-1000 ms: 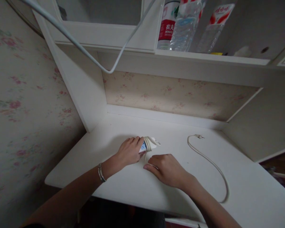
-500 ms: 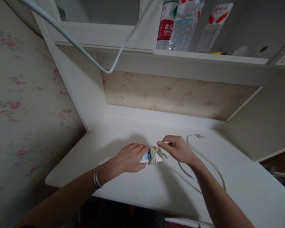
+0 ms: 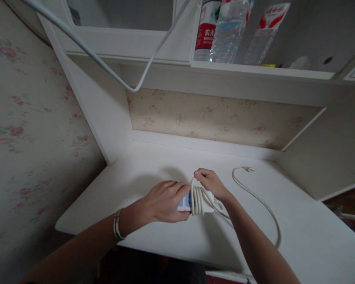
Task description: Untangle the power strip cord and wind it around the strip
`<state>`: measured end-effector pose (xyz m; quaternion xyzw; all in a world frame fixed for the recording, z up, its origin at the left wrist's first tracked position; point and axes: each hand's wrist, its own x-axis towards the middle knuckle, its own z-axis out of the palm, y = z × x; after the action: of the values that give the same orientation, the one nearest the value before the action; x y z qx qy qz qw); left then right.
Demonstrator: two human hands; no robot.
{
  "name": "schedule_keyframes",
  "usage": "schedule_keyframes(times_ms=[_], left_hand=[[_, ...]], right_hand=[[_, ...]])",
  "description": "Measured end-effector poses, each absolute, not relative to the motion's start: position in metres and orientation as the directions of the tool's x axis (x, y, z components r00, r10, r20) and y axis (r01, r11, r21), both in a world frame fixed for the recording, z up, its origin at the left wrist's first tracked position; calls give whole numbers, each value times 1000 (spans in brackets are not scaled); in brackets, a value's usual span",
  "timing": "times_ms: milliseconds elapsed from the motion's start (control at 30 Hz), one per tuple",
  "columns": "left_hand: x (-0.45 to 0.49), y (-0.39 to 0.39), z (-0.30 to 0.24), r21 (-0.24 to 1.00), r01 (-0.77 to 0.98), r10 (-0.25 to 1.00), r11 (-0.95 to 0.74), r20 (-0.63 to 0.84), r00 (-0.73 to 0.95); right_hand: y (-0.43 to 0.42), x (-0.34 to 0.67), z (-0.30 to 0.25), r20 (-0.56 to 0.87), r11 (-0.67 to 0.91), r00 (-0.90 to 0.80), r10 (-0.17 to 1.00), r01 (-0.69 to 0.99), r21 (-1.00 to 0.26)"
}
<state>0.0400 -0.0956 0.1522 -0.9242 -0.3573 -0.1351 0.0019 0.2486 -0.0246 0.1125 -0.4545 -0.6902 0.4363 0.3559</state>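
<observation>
My left hand (image 3: 167, 201) grips one end of a white and blue power strip (image 3: 208, 202), held above the desk. Several turns of its cream cord (image 3: 198, 201) lie side by side around the strip's middle. Pinched in my right hand (image 3: 210, 182), just above the strip, is a stretch of that cord, pulled up from the coil. The rest of the cord runs under my right forearm and curves across the desk, ending at a plug (image 3: 248, 169) near the back right. My left palm hides the strip's left end.
The white desk (image 3: 154, 157) has a cabinet above it. Plastic bottles (image 3: 227, 31) stand on the open shelf (image 3: 263, 71). A thick grey-white cable (image 3: 106, 67) hangs in front of the cabinet. A flowered wall (image 3: 32, 157) borders the left side.
My right hand has moved up and left, drawing the cord taut over the strip. The strip has come slightly lower and to the right, and its coils show more plainly.
</observation>
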Motion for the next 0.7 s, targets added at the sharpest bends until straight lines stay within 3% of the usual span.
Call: schedule_keyframes(times_ms=[200, 367, 567, 700], left_hand=[[40, -96, 145, 80, 686, 678, -723, 272, 683], [39, -95, 149, 77, 664, 656, -744, 274, 703], [36, -94, 152, 92, 637, 636, -765, 263, 725], [34, -92, 151, 143, 655, 667, -742, 257, 700]], right_hand=[[-25, 240, 98, 24, 133, -367, 930, 276, -952], [-21, 239, 96, 71, 141, -287, 955, 231, -963], [-21, 233, 92, 28, 95, -357, 934, 171, -981], [-27, 226, 81, -89, -59, -397, 913, 87, -994]])
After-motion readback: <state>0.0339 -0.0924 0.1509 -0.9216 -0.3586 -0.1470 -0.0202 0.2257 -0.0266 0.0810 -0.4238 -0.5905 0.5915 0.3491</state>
